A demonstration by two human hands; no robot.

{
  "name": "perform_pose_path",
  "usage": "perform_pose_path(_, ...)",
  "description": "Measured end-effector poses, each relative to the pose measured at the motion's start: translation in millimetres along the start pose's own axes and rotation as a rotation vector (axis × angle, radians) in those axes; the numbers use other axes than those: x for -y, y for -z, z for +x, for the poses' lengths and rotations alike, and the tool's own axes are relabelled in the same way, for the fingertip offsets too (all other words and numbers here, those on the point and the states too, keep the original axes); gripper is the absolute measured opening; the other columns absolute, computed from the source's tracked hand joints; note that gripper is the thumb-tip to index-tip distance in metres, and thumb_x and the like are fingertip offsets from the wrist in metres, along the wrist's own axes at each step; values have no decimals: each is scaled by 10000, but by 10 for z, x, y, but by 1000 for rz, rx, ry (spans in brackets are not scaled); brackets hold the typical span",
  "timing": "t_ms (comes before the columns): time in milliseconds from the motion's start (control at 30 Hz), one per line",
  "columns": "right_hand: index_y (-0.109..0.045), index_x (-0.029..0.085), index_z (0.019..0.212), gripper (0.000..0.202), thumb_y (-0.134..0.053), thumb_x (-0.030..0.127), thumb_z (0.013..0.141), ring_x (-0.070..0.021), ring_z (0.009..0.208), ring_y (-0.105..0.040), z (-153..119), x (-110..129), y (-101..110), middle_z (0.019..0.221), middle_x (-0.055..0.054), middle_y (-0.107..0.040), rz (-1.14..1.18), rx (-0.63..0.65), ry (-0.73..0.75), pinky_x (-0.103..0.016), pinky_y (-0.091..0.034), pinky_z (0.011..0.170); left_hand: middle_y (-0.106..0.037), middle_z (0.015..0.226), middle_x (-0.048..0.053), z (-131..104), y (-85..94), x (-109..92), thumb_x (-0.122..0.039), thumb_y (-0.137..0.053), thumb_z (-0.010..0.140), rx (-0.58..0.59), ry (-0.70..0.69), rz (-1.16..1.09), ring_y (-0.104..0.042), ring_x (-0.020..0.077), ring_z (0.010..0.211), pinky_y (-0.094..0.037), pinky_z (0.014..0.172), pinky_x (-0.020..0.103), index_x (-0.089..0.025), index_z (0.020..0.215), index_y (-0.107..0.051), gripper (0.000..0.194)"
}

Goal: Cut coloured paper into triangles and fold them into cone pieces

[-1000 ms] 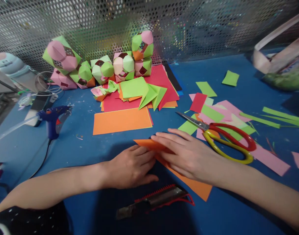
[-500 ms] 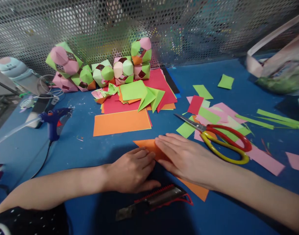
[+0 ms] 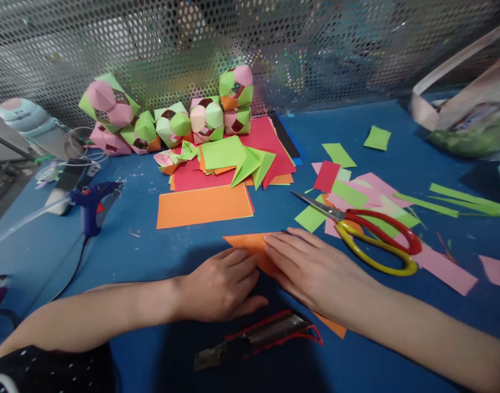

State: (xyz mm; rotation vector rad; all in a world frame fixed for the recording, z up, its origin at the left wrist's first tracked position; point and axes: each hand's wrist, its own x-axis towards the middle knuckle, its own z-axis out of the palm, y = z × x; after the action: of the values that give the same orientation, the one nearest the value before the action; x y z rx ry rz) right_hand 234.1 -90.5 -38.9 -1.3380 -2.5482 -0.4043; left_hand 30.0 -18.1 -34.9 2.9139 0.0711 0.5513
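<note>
A folded piece of orange paper (image 3: 254, 244) lies on the blue table under both hands. My right hand (image 3: 311, 267) is laid flat over its right part, fingers stretched out and pointing to the upper left. My left hand (image 3: 225, 284) rests at its lower left edge with the fingers curled and pressed down; whether they pinch the paper is hidden. One orange corner shows beyond the fingers, another below my right wrist. Just below the hands lies a red and black box cutter (image 3: 260, 335). Red-and-yellow-handled scissors (image 3: 348, 215) lie right of my right hand.
Behind the hands are an orange paper stack (image 3: 204, 206), red sheets (image 3: 270, 139) and green folded pieces (image 3: 254, 165). Paper balls (image 3: 172, 124) line the mesh panel. A blue glue gun (image 3: 90, 207) stands left; paper scraps (image 3: 368, 191) and a bag (image 3: 471, 114) are at right.
My right hand has slid slightly right and down along the orange paper, covering more of its lower part. My left hand has stayed almost still.
</note>
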Motion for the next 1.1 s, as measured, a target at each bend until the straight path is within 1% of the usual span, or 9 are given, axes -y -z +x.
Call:
perform_pose_path(133, -700, 41, 952, 246, -495, 156, 880, -286, 997, -606, -10, 24, -35, 1034, -192, -688, -4, 27, 30, -448, -396, 986, -647, 1057, 182, -2, 3, 20, -282, -459, 906, 20, 66, 57, -602, 262, 1029, -540, 876, 383, -57, 925, -633, 285)
perform_pose_path(233, -703, 58, 944, 258, -476, 173, 898, -274, 983, -612, 7, 3, -6, 1015, -169, -696, -1, 23, 23, -442, -412, 977, -604, 1159, 216, -23, -11, 36, -314, -480, 896, 16, 156, 147, -555, 315, 1129, -509, 926, 460, -50, 983, -621, 312)
perform_pose_path(300, -703, 75, 937, 275, -450, 182, 915, -257, 954, -622, 23, -13, 16, 1001, -145, -703, 25, 3, -4, -429, -434, 955, -599, 1168, 227, -41, -22, 45, -332, -485, 896, 25, 186, 194, -556, 323, 1137, -504, 935, 469, -45, 996, -621, 333)
perform_pose_path(533, -626, 17, 1123, 328, -456, 218, 928, -306, 1109, -568, 39, -28, -29, 1193, -195, -631, 90, -44, -82, -454, -459, 931, -630, 1116, 229, -52, -7, 56, -339, -476, 903, 23, 157, 252, -596, 314, 1090, -527, 915, 449, -19, 1038, -609, 372)
perform_pose_path(733, -646, 30, 1092, 308, -456, 197, 917, -298, 1091, -585, 38, -14, -77, 1174, -194, -642, 120, -19, -62, -465, -447, 952, -637, 1063, 233, -52, -27, 48, -322, -472, 905, 22, 132, 271, -588, 309, 1091, -529, 903, 455, -19, 985, -610, 343)
perform_pose_path(867, -646, 37, 1104, 305, -470, 193, 909, -293, 1081, -590, 52, -10, -62, 1175, -188, -644, 118, 11, -60, -474, -442, 955, -661, 886, 173, -32, 7, 32, -327, -466, 908, 38, 116, 315, -626, 277, 956, -546, 851, 436, -48, 858, -628, 327)
perform_pose_path(1000, -651, 36, 1097, 309, -472, 203, 909, -292, 1058, -590, 49, -15, -61, 1165, -186, -646, 103, 20, -49, -474, -429, 962, -598, 677, 91, 1, 87, 39, -314, -444, 915, 70, 140, 324, -606, 219, 691, -556, 624, 376, -101, 715, -597, 330)
perform_pose_path(1033, -653, 36, 1095, 312, -468, 207, 911, -292, 1056, -588, 47, -17, -62, 1165, -184, -647, 97, 22, -46, -471, -423, 967, -586, 671, 82, 11, 105, 47, -313, -440, 916, 72, 156, 319, -590, 209, 663, -545, 594, 364, -110, 711, -591, 326)
perform_pose_path(1100, -654, 36, 1097, 318, -463, 213, 914, -291, 1055, -583, 44, -19, -69, 1163, -179, -649, 87, 25, -42, -466, -413, 976, -604, 761, 100, 30, 127, 68, -307, -449, 911, 47, 180, 305, -589, 216, 726, -539, 636, 367, -105, 789, -605, 283)
